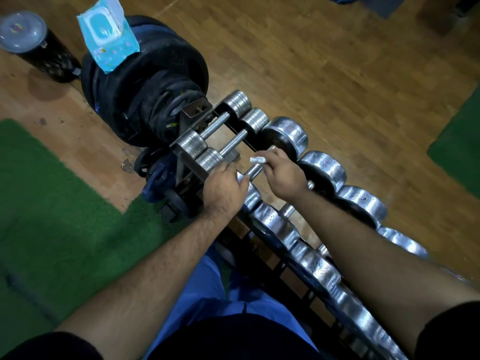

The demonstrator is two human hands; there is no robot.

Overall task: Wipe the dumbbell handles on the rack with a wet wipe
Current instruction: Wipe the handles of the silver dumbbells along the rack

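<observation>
**Wipe on the third handle, far end of the rack**

Wood floor [337, 61] lies open beyond the dumbbell rack [298, 276], green mats [52, 203] flanking it. The rack runs long, near-right to far-left, ending against stacked weight plates [135, 81] topped with a wipes pack [109, 37]. Each handle lies crosswise. Right hand [279, 175] curls round the third dumbbell handle [255, 169], pinching a white wet wipe [257, 160]. Left hand [224, 187] grips that dumbbell's near head.
</observation>
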